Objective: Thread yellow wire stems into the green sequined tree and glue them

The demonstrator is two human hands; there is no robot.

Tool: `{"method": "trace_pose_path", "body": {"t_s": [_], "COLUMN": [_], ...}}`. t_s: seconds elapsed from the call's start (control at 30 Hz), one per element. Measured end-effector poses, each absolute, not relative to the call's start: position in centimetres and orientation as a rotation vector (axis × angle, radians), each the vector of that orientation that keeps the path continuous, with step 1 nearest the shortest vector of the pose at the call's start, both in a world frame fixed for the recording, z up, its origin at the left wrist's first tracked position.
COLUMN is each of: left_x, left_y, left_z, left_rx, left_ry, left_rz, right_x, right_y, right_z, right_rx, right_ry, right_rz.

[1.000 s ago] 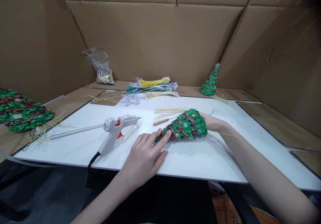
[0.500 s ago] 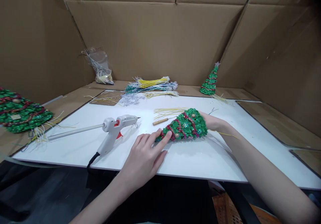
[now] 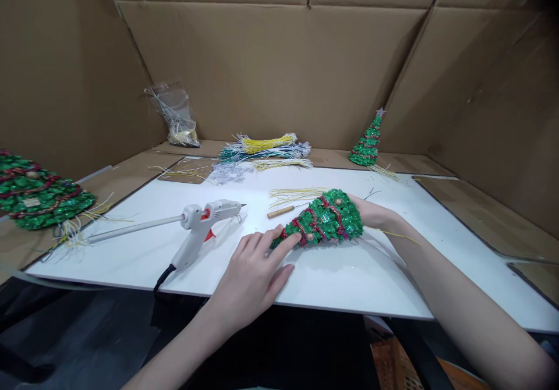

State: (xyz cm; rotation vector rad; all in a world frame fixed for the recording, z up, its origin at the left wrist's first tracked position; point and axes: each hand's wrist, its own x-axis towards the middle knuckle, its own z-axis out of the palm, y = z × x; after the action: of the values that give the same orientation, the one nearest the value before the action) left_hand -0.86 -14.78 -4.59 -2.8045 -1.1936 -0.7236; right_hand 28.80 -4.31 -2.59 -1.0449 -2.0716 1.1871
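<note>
The glue gun (image 3: 198, 233) is left of the left hand (image 3: 255, 259), on the white surface (image 3: 349, 279). The left hand's fingers touch the tree's (image 3: 329, 218) narrow end, its thumb standing apart. The tree is on its side between the hands, wide end rightward. There the right hand (image 3: 363, 211) reaches behind it, mostly hidden; I cannot tell whether it grips.

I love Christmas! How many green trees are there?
3: one tree between the hands, a cropped tree at the left edge, and a starred tree at the back right. Others may be hidden.
</note>
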Motion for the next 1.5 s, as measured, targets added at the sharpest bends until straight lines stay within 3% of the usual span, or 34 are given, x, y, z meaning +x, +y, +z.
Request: {"method": "trace_pose_path", "body": {"t_s": [1.5], "left_x": [-0.7], "left_y": [-14.9], "left_z": [-4.7], "left_rx": [-2.772], "left_ry": [-1.221], "left_rz": [-0.697], "right_x": [28.6], "right_y": [-4.3], "right_z": [-2.6], "right_rx": [-0.988], "right_ry": [-2.023], "right_rz": [1.255]}}
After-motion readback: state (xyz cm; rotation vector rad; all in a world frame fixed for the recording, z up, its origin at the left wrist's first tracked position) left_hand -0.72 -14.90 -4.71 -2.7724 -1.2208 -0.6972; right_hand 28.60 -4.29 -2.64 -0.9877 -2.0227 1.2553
